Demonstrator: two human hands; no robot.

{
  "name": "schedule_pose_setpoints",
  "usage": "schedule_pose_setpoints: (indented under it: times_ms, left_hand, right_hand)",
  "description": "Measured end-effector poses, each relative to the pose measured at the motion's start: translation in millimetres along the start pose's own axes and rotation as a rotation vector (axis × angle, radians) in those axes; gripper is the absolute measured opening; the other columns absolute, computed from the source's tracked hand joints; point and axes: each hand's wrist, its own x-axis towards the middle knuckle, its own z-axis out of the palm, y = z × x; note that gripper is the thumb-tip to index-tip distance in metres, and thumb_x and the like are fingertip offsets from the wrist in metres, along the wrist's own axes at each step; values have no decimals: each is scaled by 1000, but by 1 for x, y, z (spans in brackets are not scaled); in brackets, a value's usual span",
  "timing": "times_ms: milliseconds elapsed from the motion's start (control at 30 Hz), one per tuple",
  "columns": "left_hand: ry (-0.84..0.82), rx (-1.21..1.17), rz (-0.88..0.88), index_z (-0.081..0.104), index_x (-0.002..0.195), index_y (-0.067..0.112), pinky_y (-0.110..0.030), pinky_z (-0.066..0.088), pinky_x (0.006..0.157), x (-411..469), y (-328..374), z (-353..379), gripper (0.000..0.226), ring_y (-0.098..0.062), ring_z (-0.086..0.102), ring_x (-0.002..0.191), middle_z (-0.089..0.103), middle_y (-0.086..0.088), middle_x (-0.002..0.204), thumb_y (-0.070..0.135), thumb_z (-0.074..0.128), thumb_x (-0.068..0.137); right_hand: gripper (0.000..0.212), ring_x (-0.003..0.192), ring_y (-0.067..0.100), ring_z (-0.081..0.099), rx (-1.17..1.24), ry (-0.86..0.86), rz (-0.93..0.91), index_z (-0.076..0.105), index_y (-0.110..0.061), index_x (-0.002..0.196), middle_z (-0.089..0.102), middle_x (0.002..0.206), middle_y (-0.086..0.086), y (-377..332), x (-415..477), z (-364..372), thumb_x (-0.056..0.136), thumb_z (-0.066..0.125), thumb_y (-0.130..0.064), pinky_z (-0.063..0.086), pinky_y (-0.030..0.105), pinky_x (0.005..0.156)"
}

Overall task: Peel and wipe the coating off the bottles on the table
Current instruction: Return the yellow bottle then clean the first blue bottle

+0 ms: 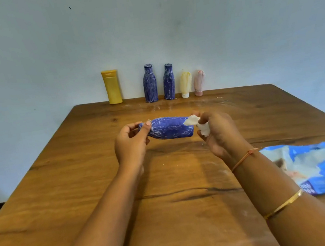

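A blue bottle point(169, 127) streaked with a whitish coating lies sideways in the air above the wooden table point(101, 174). My left hand point(131, 144) grips its neck and cap end. My right hand point(217, 131) is at the bottle's base end, closed on a crumpled white piece point(197, 125) that touches the bottle; I cannot tell whether it is peeled coating or a wipe. Against the far wall stand a yellow bottle point(112, 87), two coated blue bottles point(149, 83) point(168, 82), a cream tube point(185, 84) and a pink tube point(199, 82).
A blue plastic packet point(320, 166) lies flat on the table at the right, beside my right forearm. White flecks and smears dot the wood near the standing bottles and under my hands. A plain wall runs just behind the table's far edge.
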Motion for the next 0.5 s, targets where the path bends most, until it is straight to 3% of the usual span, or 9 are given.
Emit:
schedule_pose_setpoints:
  times_ms: [167, 300, 500]
  left_hand:
    - [-67, -50, -28, 62, 79, 16, -28, 53, 63, -27, -18, 6, 16, -11, 57, 61, 63, 0, 73, 26, 74, 78]
    - [-146, -108, -37, 62, 86, 18, -19, 50, 52, -39, -27, 7, 12, -7, 56, 54, 65, -5, 80, 16, 72, 80]
    - [-247, -159, -57, 61, 94, 18, -22, 55, 67, -42, -32, 7, 23, -14, 63, 82, 65, -9, 98, 4, 70, 79]
  right_hand:
    - [35, 94, 21, 60, -56, -39, -79, 61, -11, 93, 63, 101, 7, 13, -16, -10, 81, 38, 12, 51, 32, 79]
    - [29, 93, 16, 58, -444, 91, -311, 55, -19, 98, 61, 101, 2, 28, -20, -17, 83, 43, 2, 50, 35, 83]
    - [29, 99, 7, 44, -775, 60, -652, 60, -9, 112, 45, 113, 2, 43, -24, -14, 87, 46, -4, 31, 3, 75]
